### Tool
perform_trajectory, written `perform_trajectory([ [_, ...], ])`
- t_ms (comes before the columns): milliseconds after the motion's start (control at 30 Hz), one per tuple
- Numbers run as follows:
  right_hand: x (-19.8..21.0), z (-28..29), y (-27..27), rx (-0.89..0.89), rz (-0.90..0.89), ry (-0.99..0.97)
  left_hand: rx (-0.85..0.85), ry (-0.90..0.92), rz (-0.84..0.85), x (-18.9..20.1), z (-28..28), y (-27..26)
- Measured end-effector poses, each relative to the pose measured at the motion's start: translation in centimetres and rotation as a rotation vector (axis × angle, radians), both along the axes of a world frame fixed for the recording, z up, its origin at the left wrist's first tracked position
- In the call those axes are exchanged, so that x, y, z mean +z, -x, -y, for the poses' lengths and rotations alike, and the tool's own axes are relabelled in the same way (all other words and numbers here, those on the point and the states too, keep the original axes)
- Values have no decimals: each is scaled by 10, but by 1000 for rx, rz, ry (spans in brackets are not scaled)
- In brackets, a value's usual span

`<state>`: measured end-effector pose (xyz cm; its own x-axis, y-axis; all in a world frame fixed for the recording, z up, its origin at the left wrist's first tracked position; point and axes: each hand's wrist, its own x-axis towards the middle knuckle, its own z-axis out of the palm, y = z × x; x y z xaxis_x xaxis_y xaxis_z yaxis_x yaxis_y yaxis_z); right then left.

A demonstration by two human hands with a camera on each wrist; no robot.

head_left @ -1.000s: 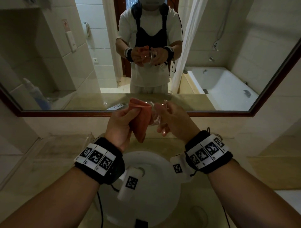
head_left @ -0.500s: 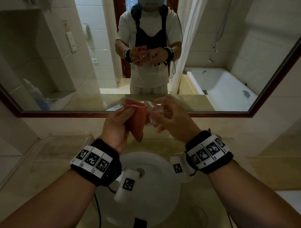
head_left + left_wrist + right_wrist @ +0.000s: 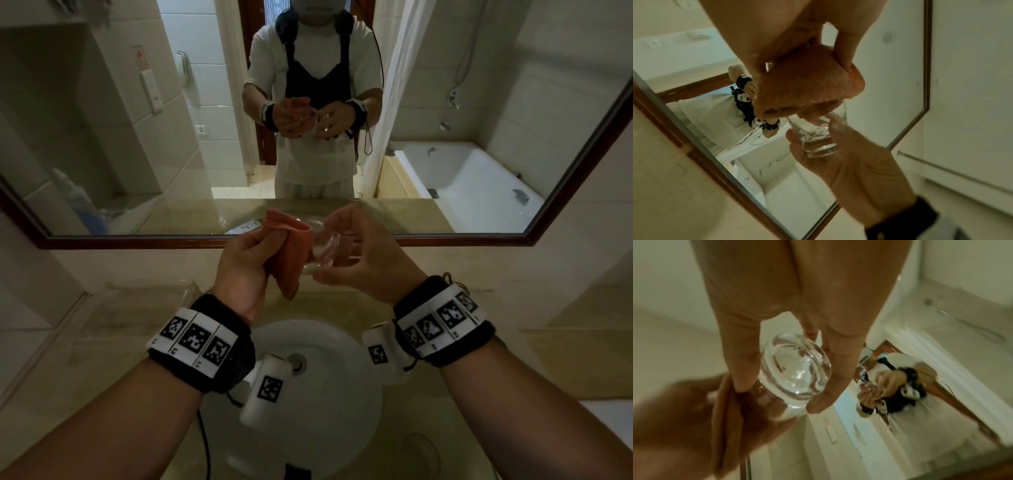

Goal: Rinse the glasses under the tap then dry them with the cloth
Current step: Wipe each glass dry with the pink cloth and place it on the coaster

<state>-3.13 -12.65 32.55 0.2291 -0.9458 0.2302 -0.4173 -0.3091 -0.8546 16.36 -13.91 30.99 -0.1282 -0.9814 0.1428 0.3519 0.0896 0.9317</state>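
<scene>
Left hand point(image 3: 239, 263): fingers curled on the cloth point(image 3: 291, 246), wad pushed into the glass mouth.
Glass point(image 3: 330, 250): held above the basin point(image 3: 342, 394), between both hands.
Right hand point(image 3: 359, 260): fingertips pinching the base.
Advice: twist glass against cloth; grip firm, likely slippery.

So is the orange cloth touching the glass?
Touching. The left wrist view shows the orange cloth pushed into the open mouth of the glass, which the right hand holds by its base.
</scene>
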Motion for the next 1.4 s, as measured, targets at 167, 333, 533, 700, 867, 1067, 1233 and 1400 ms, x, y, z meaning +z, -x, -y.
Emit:
perform_trajectory([
  [167, -5, 2, -7, -77, -209, 71, -30, 8, 74, 3, 0, 4],
  [333, -7, 0, 3, -211, 15, 8, 25, -157, -261, 7, 1, -4],
  [533, -14, -8, -8, -263, 292, 89, -64, -210, -409, 14, 3, 1],
  [700, -13, -12, -27, -235, 189, 194, -200, -181, -302, 13, -4, 17],
  [867, -10, -7, -24, -319, 144, 239, -229, -132, -217, 11, -8, 20],
  [1067, -7, -12, -27, -241, 265, 204, -235, -119, -195, 7, -1, 19],
  [1233, -5, -7, -28, -368, 180, 211, -195, -130, -184, 4, -5, 23],
  [1400, -7, -12, -16, -157, 576, 36, -172, -68, -166, 2, -2, 20],
])
